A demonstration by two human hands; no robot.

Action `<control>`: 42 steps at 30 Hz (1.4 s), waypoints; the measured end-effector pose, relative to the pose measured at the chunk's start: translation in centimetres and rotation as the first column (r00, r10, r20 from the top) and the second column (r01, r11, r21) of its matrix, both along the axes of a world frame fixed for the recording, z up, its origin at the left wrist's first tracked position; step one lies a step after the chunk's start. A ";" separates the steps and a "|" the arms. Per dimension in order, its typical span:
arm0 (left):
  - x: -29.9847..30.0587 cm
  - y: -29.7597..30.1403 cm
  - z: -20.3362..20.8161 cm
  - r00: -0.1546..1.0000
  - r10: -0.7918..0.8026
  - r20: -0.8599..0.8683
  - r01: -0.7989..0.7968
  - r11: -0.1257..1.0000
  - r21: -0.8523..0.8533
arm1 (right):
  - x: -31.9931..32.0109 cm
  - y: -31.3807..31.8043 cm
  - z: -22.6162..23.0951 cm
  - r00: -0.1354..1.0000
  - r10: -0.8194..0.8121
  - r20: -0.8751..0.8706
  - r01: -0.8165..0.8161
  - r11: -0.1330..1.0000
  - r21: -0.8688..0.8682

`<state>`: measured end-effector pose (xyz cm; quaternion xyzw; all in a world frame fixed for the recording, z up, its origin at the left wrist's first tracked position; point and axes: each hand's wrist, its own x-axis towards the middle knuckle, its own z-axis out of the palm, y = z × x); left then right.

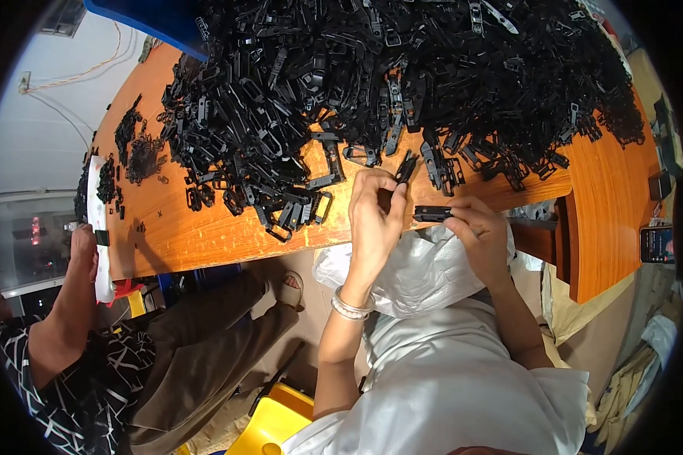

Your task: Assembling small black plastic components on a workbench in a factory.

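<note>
My left hand (373, 216) pinches a small, narrow black plastic part (407, 165) near the table's front edge, its tip pointing away from me. Between the fingers of my right hand (481, 233) is another short black plastic part (431, 214), held level just beyond the left fingertips. A large heap of similar black plastic parts (319, 83) covers the table ahead of both hands. Close by, a few loose black frames (441, 163) lie at the heap's near edge. A white plastic bag (417, 277) hangs below my hands.
The orange wooden table (243, 250) curves across the view. At its left end a co-worker's hand (84, 250) is at the edge, beside small piles of black pieces (144, 155). A phone (657, 244) stands at the right. A yellow stool (281, 417) is below, a blue bin (148, 19) above.
</note>
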<state>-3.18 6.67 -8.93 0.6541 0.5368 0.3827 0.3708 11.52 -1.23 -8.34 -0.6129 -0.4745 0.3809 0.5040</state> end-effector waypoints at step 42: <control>-5.4 9.7 3.3 0.766 0.252 -0.591 0.104 0.860 0.500 | -2.3 0.8 -1.4 0.892 0.038 -0.451 -0.052 0.998 -0.020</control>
